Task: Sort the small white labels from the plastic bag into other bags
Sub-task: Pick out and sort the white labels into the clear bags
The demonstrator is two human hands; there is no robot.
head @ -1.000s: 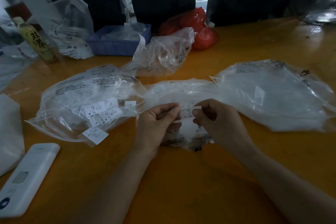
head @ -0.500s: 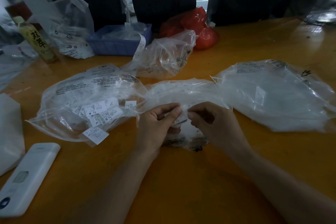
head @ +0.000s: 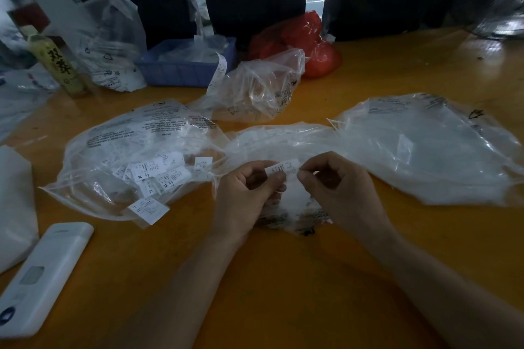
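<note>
Label (head: 283, 168) is held just above the desk (head: 283, 278), pinched at its 2 ends: left hand (head: 246, 195) grips the left end between thumb and forefinger, right hand (head: 337, 190) nips the right end. Both hands are closed on this 1 strip, over the crumpled middle bag (head: 286, 139). To do the step well, keep the strip flat and taut, read the size print, then let go with 1 hand before moving it to the matching bag. Left bag (head: 136, 161) holds several labels, some marked M, XS and XL; 1 lies at its near edge. Right bag (head: 431, 150) shows little inside; its contents cannot be told. Blue basket (head: 181, 71) behind holds more plastic.
</note>
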